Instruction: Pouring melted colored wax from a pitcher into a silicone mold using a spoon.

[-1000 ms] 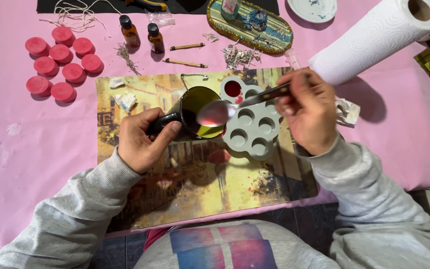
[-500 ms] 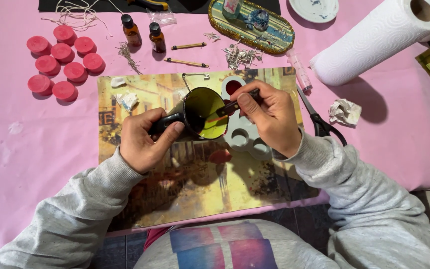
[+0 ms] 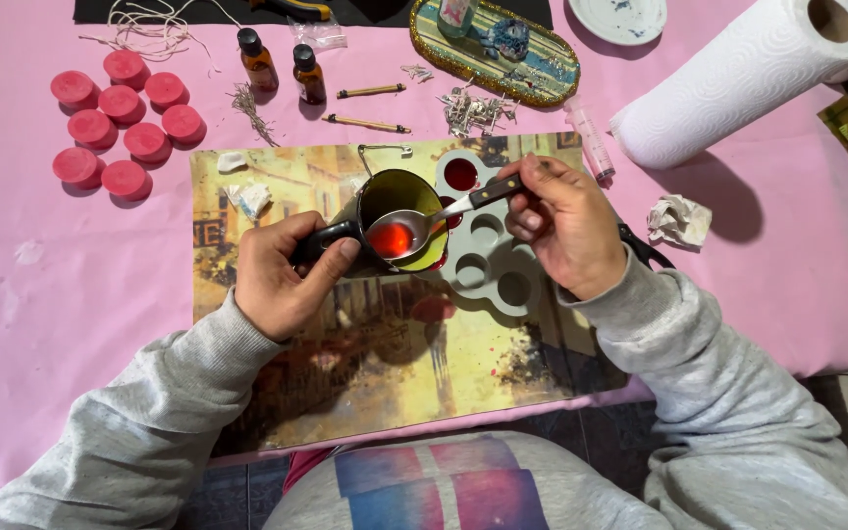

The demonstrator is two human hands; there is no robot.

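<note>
My left hand (image 3: 282,275) grips the black handle of a small metal pot (image 3: 395,201), held tilted over a picture placemat (image 3: 345,373). My right hand (image 3: 561,226) holds a metal spoon (image 3: 406,236) by its dark handle. The spoon's bowl sits level over the pot's mouth and carries red liquid. Just right of the pot lies a grey mould (image 3: 493,260) with round wells; the far well (image 3: 460,175) holds red liquid, the nearer ones look unfilled.
Several pink round discs (image 3: 120,118) lie at the far left. Two brown bottles (image 3: 282,64), small sticks, wicks, an oval decorated tray (image 3: 498,44), a syringe (image 3: 591,142), a paper towel roll (image 3: 748,74) and a crumpled tissue (image 3: 679,221) lie on the pink cloth.
My right hand went from the mould back to the pot, dipped the spoon inside, and now lifts it out filled with red liquid. My left hand kept the pot still.
</note>
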